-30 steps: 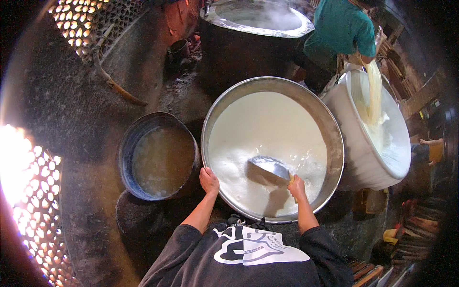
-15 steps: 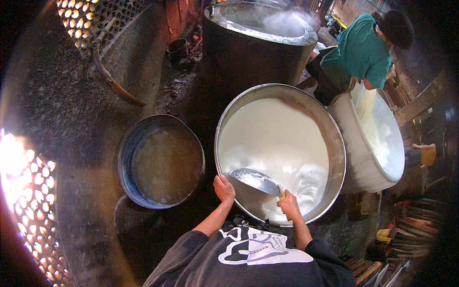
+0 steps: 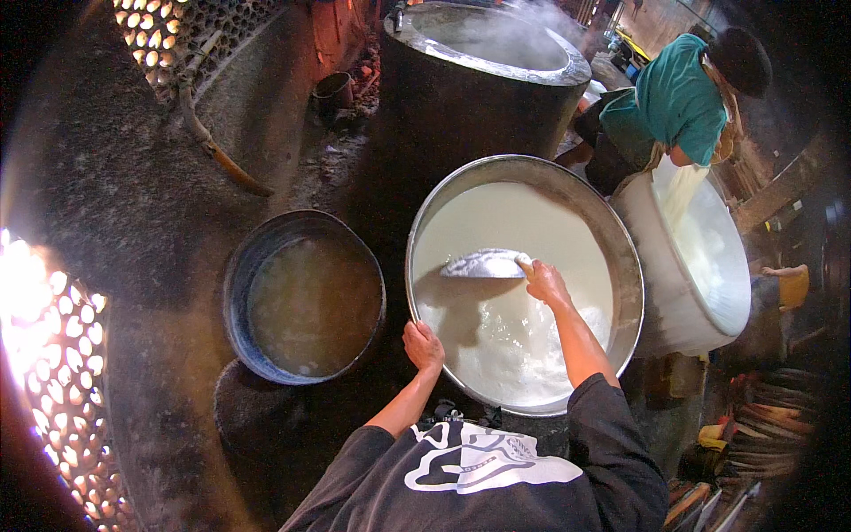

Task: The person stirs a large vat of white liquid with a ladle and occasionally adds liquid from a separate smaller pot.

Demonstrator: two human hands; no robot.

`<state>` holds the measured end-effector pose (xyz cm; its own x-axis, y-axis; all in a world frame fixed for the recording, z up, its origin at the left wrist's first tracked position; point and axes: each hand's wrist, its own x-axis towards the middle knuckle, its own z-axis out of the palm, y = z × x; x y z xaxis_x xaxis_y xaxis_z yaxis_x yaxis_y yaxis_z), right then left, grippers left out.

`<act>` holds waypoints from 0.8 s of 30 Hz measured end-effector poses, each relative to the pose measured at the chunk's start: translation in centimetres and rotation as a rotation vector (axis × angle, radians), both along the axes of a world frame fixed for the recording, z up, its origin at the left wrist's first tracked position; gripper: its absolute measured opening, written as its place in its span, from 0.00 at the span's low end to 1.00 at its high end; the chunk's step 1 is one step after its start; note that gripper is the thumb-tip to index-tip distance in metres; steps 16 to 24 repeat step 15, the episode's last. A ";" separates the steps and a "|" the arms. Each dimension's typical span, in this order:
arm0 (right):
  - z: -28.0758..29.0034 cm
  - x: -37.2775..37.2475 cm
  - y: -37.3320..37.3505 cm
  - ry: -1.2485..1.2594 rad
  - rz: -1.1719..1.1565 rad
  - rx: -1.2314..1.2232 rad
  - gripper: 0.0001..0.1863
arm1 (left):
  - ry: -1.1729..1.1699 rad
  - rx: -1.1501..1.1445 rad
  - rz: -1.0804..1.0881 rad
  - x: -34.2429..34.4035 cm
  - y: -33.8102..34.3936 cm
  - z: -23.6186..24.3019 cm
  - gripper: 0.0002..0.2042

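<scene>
A wide round metal vat (image 3: pixel 625 355) full of creamy white liquid stands in front of me. My right hand (image 3: pixel 547 285) is closed around the short, pale handle of a broad, shallow skimmer (image 3: pixel 487 264). The skimmer's metal blade is over the middle of the liquid, its face streaked with white. It casts a shadow on the liquid below. At the vat's near left edge, my left hand (image 3: pixel 424 347) grips the rim, its fingertips against the metal. White froth and ripples lie near the vat's front.
A dark round tub (image 3: pixel 232 301) of cloudy brown liquid stands to the left. Beyond the vat, a large cauldron (image 3: pixel 487 106) steams. At right, a person in a green shirt (image 3: pixel 683 97) bends over a tilted white tub (image 3: pixel 660 293), pale liquid streaming into it. Firewood (image 3: pixel 771 426) lies lower right.
My right hand has carried the skimmer up and away from the vat's near left side to over its middle. My left hand stays at the rim, shifted slightly right.
</scene>
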<state>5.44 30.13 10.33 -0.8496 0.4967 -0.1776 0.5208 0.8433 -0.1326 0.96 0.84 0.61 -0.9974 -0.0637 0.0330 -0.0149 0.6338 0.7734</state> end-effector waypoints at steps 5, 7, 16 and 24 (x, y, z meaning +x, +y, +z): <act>-2.9 4.2 -1.1 -0.174 0.038 -0.022 0.27 | 0.034 -0.042 0.011 0.0 -0.2 -0.4 0.16; -5.1 6.5 -0.7 -0.210 -0.002 -0.039 0.27 | 0.049 -0.059 0.011 0.0 -0.3 -0.6 0.16; -9.8 17.0 0.5 -0.364 0.018 -0.086 0.30 | 0.064 -0.085 0.015 -0.3 -0.3 -1.5 0.18; -9.8 17.0 0.5 -0.364 0.018 -0.086 0.30 | 0.064 -0.085 0.015 -0.3 -0.3 -1.5 0.18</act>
